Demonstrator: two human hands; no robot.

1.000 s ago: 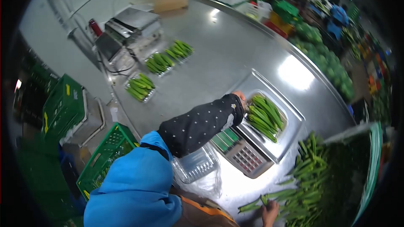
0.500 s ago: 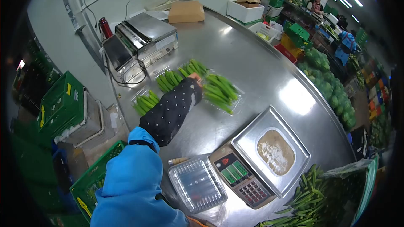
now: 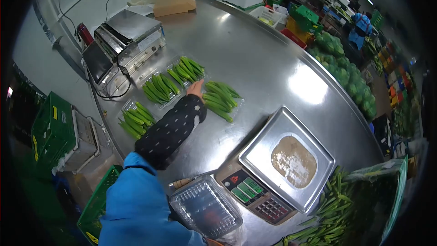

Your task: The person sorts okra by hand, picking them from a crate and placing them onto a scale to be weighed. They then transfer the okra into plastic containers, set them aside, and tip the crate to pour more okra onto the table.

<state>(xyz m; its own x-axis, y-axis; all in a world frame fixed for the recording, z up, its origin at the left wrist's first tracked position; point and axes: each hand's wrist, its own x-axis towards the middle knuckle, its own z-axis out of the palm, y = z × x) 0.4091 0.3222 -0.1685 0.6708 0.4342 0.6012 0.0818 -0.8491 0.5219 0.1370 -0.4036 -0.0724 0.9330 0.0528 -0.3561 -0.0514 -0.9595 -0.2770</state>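
My left hand [image 3: 196,89], in a dark dotted sleeve cover over a blue sleeve, reaches across the steel table. Its visible fingers are stretched out, at the near-left edge of a clear tray of okra [image 3: 221,99]. Whether the fingertips touch the tray cannot be made out. Just beyond the hand is another tray of okra [image 3: 187,69]. Two more okra trays lie to the left, a middle one [image 3: 159,88] and a nearer one [image 3: 136,120] partly behind my forearm. My right hand is out of view.
A digital scale [image 3: 259,191] with a metal pan stands near me. Beside it lie empty clear trays [image 3: 207,207] and a wooden handle [image 3: 181,182]. Loose okra [image 3: 325,216] fills the lower right. A wrapping machine [image 3: 127,41] stands at the back left. Co-workers are far off.
The whole view has shifted, so table items appear further left. My left hand stays between the okra trays, its fingers now showing more plainly.
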